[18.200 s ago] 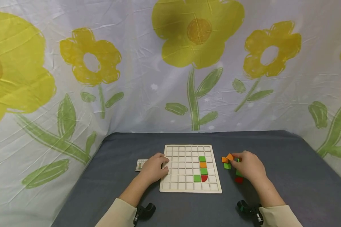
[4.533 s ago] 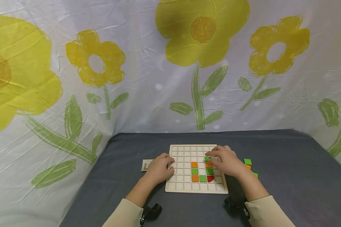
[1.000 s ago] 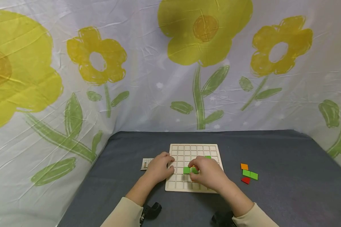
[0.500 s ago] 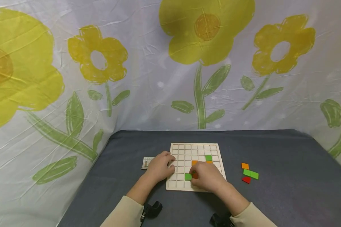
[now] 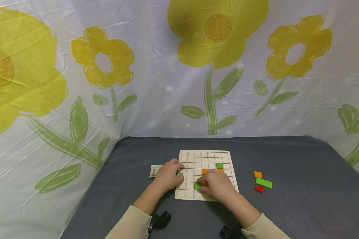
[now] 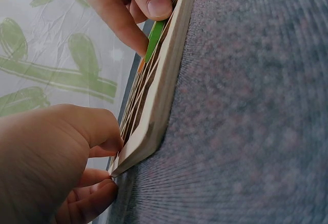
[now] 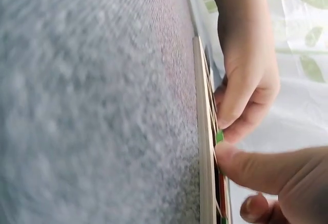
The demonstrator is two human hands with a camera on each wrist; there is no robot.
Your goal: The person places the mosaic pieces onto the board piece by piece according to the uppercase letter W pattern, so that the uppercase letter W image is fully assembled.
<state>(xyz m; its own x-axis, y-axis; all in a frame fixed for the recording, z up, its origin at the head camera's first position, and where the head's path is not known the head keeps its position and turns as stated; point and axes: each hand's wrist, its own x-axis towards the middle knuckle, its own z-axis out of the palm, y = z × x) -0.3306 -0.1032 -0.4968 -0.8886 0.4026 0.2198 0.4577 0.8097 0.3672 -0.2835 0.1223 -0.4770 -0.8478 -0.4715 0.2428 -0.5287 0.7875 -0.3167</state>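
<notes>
A pale wooden grid board [image 5: 191, 154] lies on the dark table. My left hand [image 5: 167, 177] grips its left edge, fingers bent at the border in the left wrist view. My right hand [image 5: 218, 186] reaches over the board and pinches a square green tile [image 5: 198, 186] between thumb and finger, low over a cell in the lower rows. In the left wrist view this green tile [image 6: 156, 40] looks slightly tilted. Farther up the board sit an orange tile [image 5: 205, 171] and another green tile [image 5: 219, 165]. The right hand covers other tiles partly or fully.
Right of the board lie a loose orange tile [image 5: 258, 174], two green tiles [image 5: 268, 184] and a red piece [image 5: 259, 189]. A small printed grid card [image 5: 155, 170] lies partly behind the left hand. A flower-patterned curtain [image 5: 155, 99] stands behind the table.
More tiles are on the board than 18 seconds ago. The right hand went to the loose pieces' side and back with a green tile, lowering it leftward and nearer. The left hand stays put.
</notes>
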